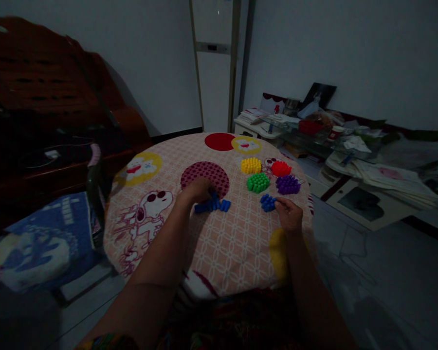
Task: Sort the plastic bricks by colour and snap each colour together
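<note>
From where I stand, the left hand (197,189) is down among the loose blue pieces (214,201), on the near edge of the dark dotted circle (205,170) printed on the cloth-covered surface (237,248). They lie jumbled and close together, so to my mind it pays to part one from its neighbours before lifting, and to take it by its sides. Farther right, the small blue cluster (267,202) sits just in front of the green cluster (257,183), its little columns bunched together. With the yellow cluster (250,166), the red cluster (281,168) and the purple cluster (288,184) standing nearby, I'd add pieces from the near side, lower each one straight, and have the right hand (290,215) steady the edge lightly; a sideways nudge could spread the bunch.

As for the grip, the left fingers are bent and reach down to the loose blue pieces, but the hand hides the tips and I can't make out whether one is pinched. On the right, thumb and forefinger come close together at the right side of the small blue cluster, seemingly touching it; whether they clasp a piece or merely brace it, I can't say in this dim light.
</note>
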Motion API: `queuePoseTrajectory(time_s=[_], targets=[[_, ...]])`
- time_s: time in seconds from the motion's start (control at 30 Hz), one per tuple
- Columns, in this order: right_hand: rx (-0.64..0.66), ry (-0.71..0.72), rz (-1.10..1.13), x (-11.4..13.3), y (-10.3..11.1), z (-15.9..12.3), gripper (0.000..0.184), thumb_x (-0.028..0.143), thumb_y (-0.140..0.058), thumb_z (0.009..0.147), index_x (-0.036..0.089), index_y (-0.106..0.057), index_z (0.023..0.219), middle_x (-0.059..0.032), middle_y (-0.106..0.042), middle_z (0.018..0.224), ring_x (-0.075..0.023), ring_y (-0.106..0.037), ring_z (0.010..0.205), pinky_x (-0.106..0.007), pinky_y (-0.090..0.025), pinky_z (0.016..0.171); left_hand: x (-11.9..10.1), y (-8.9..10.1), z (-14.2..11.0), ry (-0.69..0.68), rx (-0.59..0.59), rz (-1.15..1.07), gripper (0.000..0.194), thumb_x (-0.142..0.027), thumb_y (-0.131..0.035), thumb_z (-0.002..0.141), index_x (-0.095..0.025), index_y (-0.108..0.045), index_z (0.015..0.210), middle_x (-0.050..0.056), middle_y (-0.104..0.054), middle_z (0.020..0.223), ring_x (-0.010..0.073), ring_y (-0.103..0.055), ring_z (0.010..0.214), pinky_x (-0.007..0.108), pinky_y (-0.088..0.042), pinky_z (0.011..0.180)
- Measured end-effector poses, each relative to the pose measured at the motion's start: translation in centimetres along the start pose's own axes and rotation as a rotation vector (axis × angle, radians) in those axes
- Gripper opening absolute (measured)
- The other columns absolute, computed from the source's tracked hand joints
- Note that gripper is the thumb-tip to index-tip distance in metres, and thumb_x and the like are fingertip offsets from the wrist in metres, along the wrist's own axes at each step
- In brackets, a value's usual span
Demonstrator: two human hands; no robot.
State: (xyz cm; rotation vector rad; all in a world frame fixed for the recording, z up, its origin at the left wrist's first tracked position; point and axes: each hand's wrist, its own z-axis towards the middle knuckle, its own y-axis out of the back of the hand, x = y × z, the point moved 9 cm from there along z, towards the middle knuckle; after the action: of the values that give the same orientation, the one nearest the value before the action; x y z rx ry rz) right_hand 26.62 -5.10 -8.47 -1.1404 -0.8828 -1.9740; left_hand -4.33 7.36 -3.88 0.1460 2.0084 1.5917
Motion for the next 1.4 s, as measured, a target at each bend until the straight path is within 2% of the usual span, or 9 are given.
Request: queuePoseTrajectory(time_s=[0.17,0.3,0.4,0.5,0.67,0.87,1.13,1.27,1.4], targets=[[-0.025,-0.011,-0.004,0.0,0.1,0.1,0.041,0.048,-0.068,0.077,0.014,-0.076,0.097,-0.0101,-0.076,0.085,-0.0241,-0.071,0.076,-0.038,-0.058,0.072,-0.4,-0.5,-0.2,0.048,0.063,0.123,0.019,-0.014,-0.063,0.073,-0.017,-0.075,0.086,0.003,-0.070,0.069,0.0151,-0.058,0.061,0.025,-0.036,0.059],[-0.025,-0.011,-0.014,0.2,0.1,0.1,0.041,0.048,-0.068,0.077,0.014,-0.076,0.097,-0.0103,-0.076,0.086,-0.0244,-0.071,0.077,-0.038,-0.058,0.072,-0.9,1.1,0.1,0.060,-0.121,0.067,0.014,-0.021,-0.065,0.075,-0.017,-0.073,0.086,0.003,-0.073,0.079,0.0161,-0.062,0.072,0.023,-0.038,0.062],[-0.013,-0.018,-0.025,0.3,0.1,0.0,0.040,0.048,-0.067,0.077,0.014,-0.076,0.098,-0.0099,-0.076,0.087,-0.0238,-0.071,0.078,-0.037,-0.058,0.073,-3.3,1.0,0.6,-0.064,-0.228,-0.115,0.014,-0.024,-0.065,0.077,-0.017,-0.072,0.087,0.003,-0.072,0.080,0.0156,-0.063,0.073,0.023,-0.040,0.064],[-0.011,-0.023,-0.022,0.3,0.1,0.0,0.039,0.047,-0.067,0.077,0.015,-0.076,0.098,-0.0093,-0.077,0.087,-0.0230,-0.071,0.077,-0.036,-0.058,0.072,-6.9,-0.5,1.1,-0.196,-0.247,-0.295,0.015,-0.023,-0.067,0.075,-0.016,-0.070,0.087,0.001,-0.069,0.075,0.0142,-0.062,0.070,0.023,-0.042,0.065],[-0.012,-0.029,-0.014,0.2,0.0,0.0,0.040,0.047,-0.068,0.076,0.014,-0.076,0.098,-0.0100,-0.077,0.087,-0.0237,-0.071,0.078,-0.037,-0.058,0.073,-10.1,-3.4,1.9,-0.133,-0.313,-0.356,0.016,-0.023,-0.072,0.070,-0.015,-0.067,0.083,0.000,-0.066,0.076,0.0136,-0.058,0.068,0.024,-0.040,0.063],[-0.013,-0.014,-0.022,0.6,0.0,0.0,0.040,0.047,-0.067,0.077,0.014,-0.076,0.097,-0.0102,-0.077,0.087,-0.0246,-0.072,0.080,-0.037,-0.058,0.073,-10.3,-5.0,2.0,-0.065,-0.347,-0.406,0.018,-0.029,-0.074,0.069,-0.016,-0.065,0.078,-0.001,-0.064,0.073,0.0131,-0.056,0.068,0.024,-0.039,0.061],[-0.011,-0.033,0.005,0.0,0.0,0.0,0.039,0.047,-0.068,0.076,0.015,-0.076,0.097,-0.0096,-0.077,0.088,-0.0244,-0.072,0.080,-0.037,-0.058,0.074,-10.4,-3.0,2.0,-0.210,-0.329,-0.470,0.023,-0.022,-0.064,0.080,-0.016,-0.073,0.100,0.004,-0.074,0.096,0.0159,-0.066,0.083,0.025,-0.050,0.077],[-0.024,-0.028,-0.005,0.2,0.1,0.1,0.038,0.047,-0.068,0.075,0.016,-0.077,0.096,-0.0092,-0.077,0.085,-0.0241,-0.072,0.077,-0.036,-0.058,0.072,-11.2,-2.5,1.3,-0.246,-0.364,-0.367,0.027,-0.021,-0.065,0.080,-0.018,-0.075,0.106,0.006,-0.073,0.107,0.0183,-0.067,0.092,0.027,-0.051,0.086],[-0.031,-0.028,-0.018,0.3,0.1,0.1,0.039,0.048,-0.068,0.075,0.016,-0.077,0.095,-0.0091,-0.077,0.085,-0.0238,-0.071,0.076,-0.035,-0.058,0.070,-12.5,-3.8,1.4,-0.251,-0.312,-0.237,0.028,-0.018,-0.066,0.077,-0.019,-0.076,0.104,0.006,-0.073,0.101,0.0181,-0.066,0.086,0.029,-0.051,0.086]])
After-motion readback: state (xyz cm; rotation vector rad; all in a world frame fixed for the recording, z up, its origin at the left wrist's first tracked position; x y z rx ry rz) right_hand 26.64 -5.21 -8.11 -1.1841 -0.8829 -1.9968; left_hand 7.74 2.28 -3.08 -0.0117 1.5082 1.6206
